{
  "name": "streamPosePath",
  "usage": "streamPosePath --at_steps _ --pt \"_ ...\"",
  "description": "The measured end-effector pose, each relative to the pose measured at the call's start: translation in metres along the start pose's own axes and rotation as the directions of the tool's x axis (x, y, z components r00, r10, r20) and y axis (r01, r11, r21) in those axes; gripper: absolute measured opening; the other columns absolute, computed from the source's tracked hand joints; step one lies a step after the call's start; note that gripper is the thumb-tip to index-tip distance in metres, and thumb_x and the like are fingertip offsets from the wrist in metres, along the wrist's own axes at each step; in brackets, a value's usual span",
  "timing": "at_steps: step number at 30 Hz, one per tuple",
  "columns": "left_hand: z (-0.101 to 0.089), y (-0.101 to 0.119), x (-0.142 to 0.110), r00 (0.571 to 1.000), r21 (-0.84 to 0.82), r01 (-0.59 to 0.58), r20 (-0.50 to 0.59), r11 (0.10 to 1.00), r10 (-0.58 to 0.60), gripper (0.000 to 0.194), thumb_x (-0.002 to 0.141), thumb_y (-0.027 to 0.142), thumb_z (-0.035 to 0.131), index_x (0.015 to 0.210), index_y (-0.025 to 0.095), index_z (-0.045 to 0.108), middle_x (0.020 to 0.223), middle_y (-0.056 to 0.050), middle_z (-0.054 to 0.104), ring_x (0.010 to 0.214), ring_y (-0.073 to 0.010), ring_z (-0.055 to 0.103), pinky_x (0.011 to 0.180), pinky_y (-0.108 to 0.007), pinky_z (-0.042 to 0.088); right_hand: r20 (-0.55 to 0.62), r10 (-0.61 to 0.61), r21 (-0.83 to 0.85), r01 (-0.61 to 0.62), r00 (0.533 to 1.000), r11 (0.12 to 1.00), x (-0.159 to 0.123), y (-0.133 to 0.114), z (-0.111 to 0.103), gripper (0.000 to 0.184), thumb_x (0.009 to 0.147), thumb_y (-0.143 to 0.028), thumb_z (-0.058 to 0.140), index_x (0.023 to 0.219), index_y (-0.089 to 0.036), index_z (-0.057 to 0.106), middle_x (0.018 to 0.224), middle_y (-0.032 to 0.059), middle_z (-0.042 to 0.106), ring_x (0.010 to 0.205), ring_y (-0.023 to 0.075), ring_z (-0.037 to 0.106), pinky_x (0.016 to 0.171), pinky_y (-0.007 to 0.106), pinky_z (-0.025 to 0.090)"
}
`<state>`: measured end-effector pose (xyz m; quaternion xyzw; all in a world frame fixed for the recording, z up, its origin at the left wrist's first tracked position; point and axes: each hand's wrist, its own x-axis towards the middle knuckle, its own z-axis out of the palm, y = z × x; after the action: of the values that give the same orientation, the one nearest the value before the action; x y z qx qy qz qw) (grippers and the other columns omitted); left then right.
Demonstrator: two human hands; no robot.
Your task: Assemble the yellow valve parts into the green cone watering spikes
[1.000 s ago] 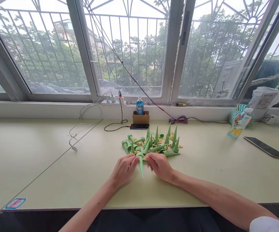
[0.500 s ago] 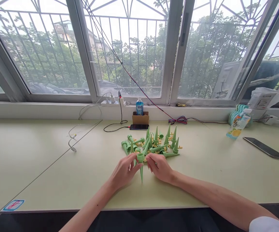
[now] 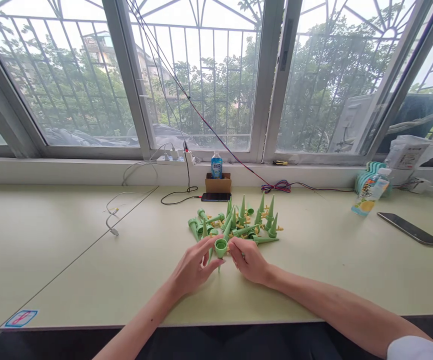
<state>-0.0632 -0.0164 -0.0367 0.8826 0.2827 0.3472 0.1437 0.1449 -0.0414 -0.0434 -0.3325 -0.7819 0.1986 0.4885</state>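
A green plant watering spike (image 3: 221, 247) is between my hands, its round open cup tilted towards me and its tip pointing down and away. My left hand (image 3: 194, 265) has its forefinger at the cup's upper left and its thumb below the cup, gripping it across. Fingers of my right hand (image 3: 249, 259) are pinched at the spike's right side, on a small yellow valve that they mostly hide. Just beyond my hands, a pile of similar green watering spikes (image 3: 242, 212) lies on the table, several upright, others on their sides, many with yellow valves.
Behind the pile, a black phone (image 3: 216, 197) lies before a small cardboard box (image 3: 218, 185) and blue-labelled bottle (image 3: 217, 166). To the right are a juice bottle (image 3: 371, 194), another phone (image 3: 410, 229) and a coiled cable (image 3: 276, 186). A pale cable (image 3: 113, 222) lies left.
The watering spike has turned, so its cup now faces me and its tip points away. My left thumb and forefinger have spread around the cup. My right hand has barely moved.
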Motion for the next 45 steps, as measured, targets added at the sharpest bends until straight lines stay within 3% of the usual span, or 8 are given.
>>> streamPosePath --at_steps 11,16,19,22,28,37,41,45 --pt "0.002 -0.003 0.000 0.999 0.065 -0.022 -0.024 0.998 0.024 0.037 0.098 0.028 0.050 0.135 0.028 0.045 0.103 -0.002 0.060 0.057 -0.0060 0.049 0.059 -0.019 0.046 -0.034 -0.123 -0.089 0.120 0.992 0.989 0.000 -0.001 0.001 0.031 0.103 -0.026 0.034 0.072 -0.022 0.033 0.062 -0.0044 0.038 0.052 0.0104 0.031 0.053 0.024 0.028" --pt "0.004 -0.001 0.001 0.988 0.041 0.079 -0.138 0.996 -0.073 0.008 0.096 0.028 0.050 0.097 0.021 0.049 0.085 0.003 0.051 0.054 -0.0067 0.042 0.055 -0.020 0.040 -0.104 -0.142 -0.074 0.134 0.984 0.988 -0.001 -0.005 0.001 0.026 0.103 -0.023 0.035 0.077 -0.021 0.039 0.061 -0.0050 0.039 0.051 0.0100 0.032 0.052 0.023 0.029" --pt "0.002 0.003 0.003 0.993 0.038 0.033 -0.110 0.999 -0.028 0.026 0.100 0.028 0.041 0.077 0.019 0.043 0.077 0.003 0.045 0.058 -0.0088 0.040 0.057 -0.021 0.036 -0.146 -0.126 -0.062 0.118 0.981 0.991 -0.001 -0.005 0.000 0.026 0.103 -0.023 0.035 0.079 -0.021 0.042 0.060 -0.0048 0.041 0.050 0.0102 0.035 0.052 0.023 0.031" --pt "0.000 0.004 0.004 0.997 -0.015 0.009 -0.077 1.000 -0.010 0.035 0.104 0.028 0.030 0.072 0.018 0.042 0.073 0.001 0.043 0.063 -0.0112 0.042 0.062 -0.023 0.036 -0.158 -0.127 -0.071 0.117 0.979 0.991 0.000 -0.004 -0.001 0.027 0.104 -0.023 0.034 0.078 -0.021 0.043 0.060 -0.0043 0.042 0.050 0.0108 0.037 0.052 0.024 0.032" --pt "0.000 0.002 0.002 1.000 -0.101 0.019 0.005 0.995 -0.019 0.047 0.105 0.038 0.020 0.063 0.019 0.031 0.065 0.001 0.041 0.058 -0.0121 0.038 0.059 -0.027 0.033 -0.060 -0.241 -0.174 0.228 0.969 0.958 0.000 -0.004 -0.002 0.025 0.104 -0.024 0.034 0.086 -0.020 0.051 0.069 0.0002 0.051 0.059 0.0133 0.043 0.057 0.025 0.036" --pt "-0.004 0.006 0.005 0.999 -0.110 0.032 0.002 0.993 -0.032 0.049 0.105 0.041 0.022 0.064 0.018 0.039 0.067 0.000 0.045 0.061 -0.0126 0.042 0.060 -0.025 0.036 0.001 -0.237 -0.150 0.234 0.972 0.960 0.000 -0.002 -0.002 0.026 0.105 -0.026 0.034 0.091 -0.019 0.055 0.068 0.0006 0.054 0.060 0.0138 0.046 0.059 0.025 0.038" --pt "-0.008 0.011 0.005 0.998 -0.100 0.057 0.020 0.993 -0.055 0.043 0.103 0.043 0.028 0.083 0.017 0.056 0.072 -0.002 0.054 0.064 -0.0141 0.046 0.063 -0.026 0.041 -0.004 -0.223 -0.150 0.220 0.975 0.964 0.000 -0.001 -0.001 0.028 0.106 -0.028 0.033 0.089 -0.019 0.054 0.067 0.0006 0.054 0.059 0.0135 0.046 0.059 0.024 0.038" --pt "-0.006 0.008 0.003 0.994 -0.073 0.108 0.023 0.991 -0.107 0.033 0.102 0.040 0.036 0.103 0.016 0.058 0.070 0.001 0.054 0.059 -0.0120 0.043 0.061 -0.024 0.040 -0.008 -0.191 -0.129 0.188 0.982 0.974 0.000 -0.001 -0.001 0.029 0.106 -0.030 0.033 0.087 -0.020 0.052 0.066 0.0002 0.052 0.057 0.0133 0.044 0.057 0.024 0.037"
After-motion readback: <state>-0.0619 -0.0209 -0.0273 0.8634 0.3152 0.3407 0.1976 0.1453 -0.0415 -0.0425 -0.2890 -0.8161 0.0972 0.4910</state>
